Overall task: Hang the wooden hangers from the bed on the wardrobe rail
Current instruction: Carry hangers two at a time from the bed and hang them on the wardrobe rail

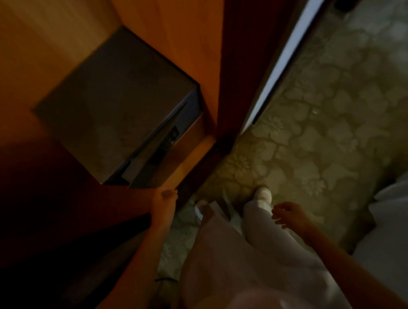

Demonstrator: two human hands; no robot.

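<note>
No wooden hanger and no rail show in this dark, blurred view down at the floor. My left hand (165,203) reaches forward, and its fingers curl over the front edge of the wooden wardrobe (189,159) at its bottom shelf. My right hand (287,215) hangs over the carpet beside my leg, fingers apart, holding nothing. A corner of the white bed (399,219) shows at the right edge.
A dark grey safe box (118,106) sits inside the wardrobe on the left. A reddish wardrobe side panel (236,60) and a pale door edge (285,59) run up the middle. Patterned carpet (325,138) covers the floor; my light trousers and white shoe (263,195) are below.
</note>
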